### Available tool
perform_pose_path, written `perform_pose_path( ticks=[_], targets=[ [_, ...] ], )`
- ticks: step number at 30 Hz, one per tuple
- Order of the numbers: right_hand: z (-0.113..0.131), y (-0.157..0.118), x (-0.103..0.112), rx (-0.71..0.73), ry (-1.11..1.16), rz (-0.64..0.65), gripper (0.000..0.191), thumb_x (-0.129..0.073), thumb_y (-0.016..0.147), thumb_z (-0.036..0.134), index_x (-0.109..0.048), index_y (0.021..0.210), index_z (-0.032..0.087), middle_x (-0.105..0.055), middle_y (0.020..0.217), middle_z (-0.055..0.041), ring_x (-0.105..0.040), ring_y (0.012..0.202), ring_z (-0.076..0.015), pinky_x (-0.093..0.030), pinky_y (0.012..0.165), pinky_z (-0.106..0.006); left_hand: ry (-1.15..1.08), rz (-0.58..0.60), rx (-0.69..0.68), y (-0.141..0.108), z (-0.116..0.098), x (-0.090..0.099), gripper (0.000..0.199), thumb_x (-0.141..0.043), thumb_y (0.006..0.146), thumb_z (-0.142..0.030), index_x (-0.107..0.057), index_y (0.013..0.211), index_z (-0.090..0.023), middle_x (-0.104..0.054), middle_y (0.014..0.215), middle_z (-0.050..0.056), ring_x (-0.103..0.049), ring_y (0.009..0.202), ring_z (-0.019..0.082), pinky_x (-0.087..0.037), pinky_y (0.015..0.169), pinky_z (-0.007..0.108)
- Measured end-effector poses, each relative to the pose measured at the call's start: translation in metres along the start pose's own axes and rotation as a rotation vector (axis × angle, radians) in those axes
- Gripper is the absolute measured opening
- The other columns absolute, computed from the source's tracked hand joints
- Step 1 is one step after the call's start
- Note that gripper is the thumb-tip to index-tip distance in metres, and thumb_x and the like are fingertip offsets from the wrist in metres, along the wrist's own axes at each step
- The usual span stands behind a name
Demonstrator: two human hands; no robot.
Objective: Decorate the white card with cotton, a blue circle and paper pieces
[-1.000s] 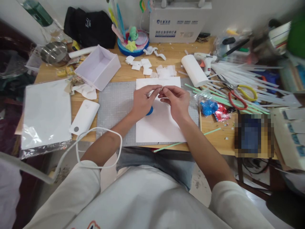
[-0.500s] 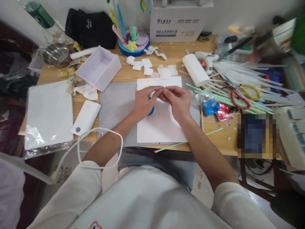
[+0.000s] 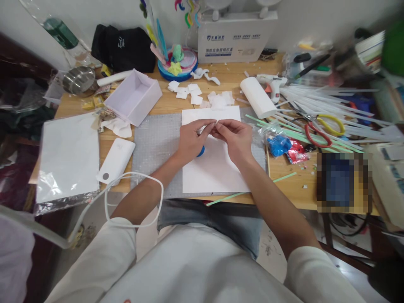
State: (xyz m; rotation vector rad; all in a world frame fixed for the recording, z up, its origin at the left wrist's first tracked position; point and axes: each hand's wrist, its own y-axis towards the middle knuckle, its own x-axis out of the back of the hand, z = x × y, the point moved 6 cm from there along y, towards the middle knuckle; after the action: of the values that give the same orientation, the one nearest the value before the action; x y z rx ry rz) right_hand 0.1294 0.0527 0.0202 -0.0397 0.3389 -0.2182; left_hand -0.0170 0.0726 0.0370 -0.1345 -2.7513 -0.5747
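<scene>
My left hand (image 3: 193, 139) and my right hand (image 3: 234, 136) meet above a white sheet of paper (image 3: 214, 176), fingertips pinched together. Whatever sits between the fingertips is too small to make out. Under the left hand, a blue round thing (image 3: 201, 151) shows in part; the rest of it is hidden. Beneath the paper lies a grey cutting mat (image 3: 151, 139). Small white pieces (image 3: 195, 99) are scattered just beyond the paper's far edge.
Left are a lilac box (image 3: 139, 101), a white power bank (image 3: 116, 160) with a cable, and a plastic-wrapped pack (image 3: 69, 155). Right are a white roll (image 3: 258, 97), a glue gun (image 3: 274, 87), scissors (image 3: 317, 134), and many white strips (image 3: 331, 101). A white carton (image 3: 236, 40) stands behind.
The whole view has shifted slightly, so things sit a little lower in the picture. Both hands keep their fingertip pinch over the paper, with hardly any other movement.
</scene>
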Motion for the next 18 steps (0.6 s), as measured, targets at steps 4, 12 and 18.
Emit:
perform_pose_path(
  ticks=[4, 12, 18],
  targets=[
    [-0.0001, 0.0004, -0.0001, -0.002, 0.006, 0.006, 0.021, -0.091, 0.065, 0.036, -0.079, 0.076, 0.023, -0.077, 0.073, 0.0028, -0.075, 0.067, -0.0131, -0.067, 0.076, -0.032, -0.011, 0.006, 0.006, 0.0005, -0.0014, -0.0001, 0.015, -0.068, 0.096, -0.026, -0.082, 0.102, -0.023, -0.082, 0.105, 0.003, -0.077, 0.100, 0.017, -0.059, 0.094, 0.029],
    [0.0004, 0.0000, -0.0011, -0.004, -0.009, 0.018, 0.023, -0.091, 0.066, 0.038, -0.079, 0.080, 0.023, -0.079, 0.077, 0.0020, -0.077, 0.071, -0.0148, -0.068, 0.081, -0.035, -0.005, 0.015, 0.015, 0.0004, 0.0009, -0.0009, 0.017, -0.067, 0.097, -0.027, -0.081, 0.103, -0.023, -0.082, 0.106, 0.003, -0.077, 0.101, 0.018, -0.060, 0.093, 0.029],
    [0.0011, 0.0005, -0.0007, 0.010, -0.024, 0.023, 0.019, -0.089, 0.069, 0.035, -0.079, 0.079, 0.022, -0.078, 0.075, 0.0020, -0.076, 0.071, -0.0147, -0.068, 0.080, -0.034, 0.012, 0.016, 0.008, 0.0001, 0.0018, -0.0013, 0.017, -0.067, 0.097, -0.028, -0.081, 0.104, -0.023, -0.082, 0.105, 0.003, -0.077, 0.099, 0.018, -0.060, 0.093, 0.030]
  ],
)
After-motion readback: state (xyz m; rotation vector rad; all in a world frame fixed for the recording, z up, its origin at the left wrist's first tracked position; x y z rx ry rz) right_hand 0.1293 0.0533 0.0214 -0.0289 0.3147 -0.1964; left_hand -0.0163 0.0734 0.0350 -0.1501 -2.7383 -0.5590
